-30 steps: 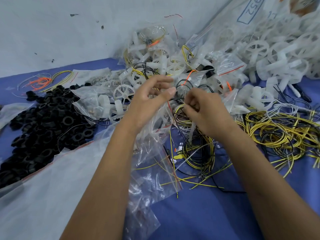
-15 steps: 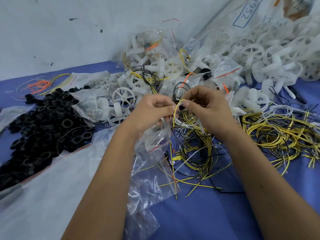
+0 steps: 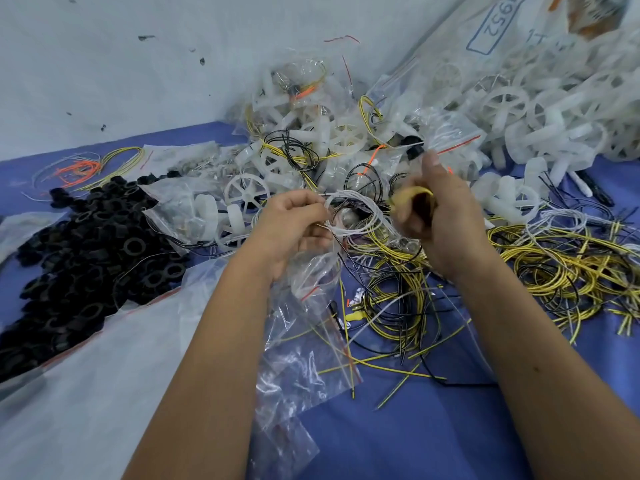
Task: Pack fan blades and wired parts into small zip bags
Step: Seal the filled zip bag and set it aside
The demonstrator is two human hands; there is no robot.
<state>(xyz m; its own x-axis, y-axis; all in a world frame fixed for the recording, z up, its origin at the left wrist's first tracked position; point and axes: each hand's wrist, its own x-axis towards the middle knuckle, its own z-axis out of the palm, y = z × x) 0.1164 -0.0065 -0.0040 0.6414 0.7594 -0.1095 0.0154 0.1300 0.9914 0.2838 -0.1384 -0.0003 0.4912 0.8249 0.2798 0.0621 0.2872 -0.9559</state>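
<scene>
Glossy crinkled clear plastic zip bag (image 3: 304, 344), matt black plastic rings (image 3: 86, 251), blue cloth tabletop (image 3: 433, 427).

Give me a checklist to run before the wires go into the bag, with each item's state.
1. Left hand pinches the white wire coil: ok.
2. Right hand grips a yellow wire loop: ok, though blurred.
3. Small clear zip bag held under the left hand: ok.
4. Bag mouth open: cannot tell.
5. White coil free of the loose yellow and black wires below: cannot tell.

Black rings (image 3: 86, 244); white fan blades (image 3: 512, 109); yellow-black wires (image 3: 554, 265); blue tablecloth (image 3: 433, 427).
</scene>
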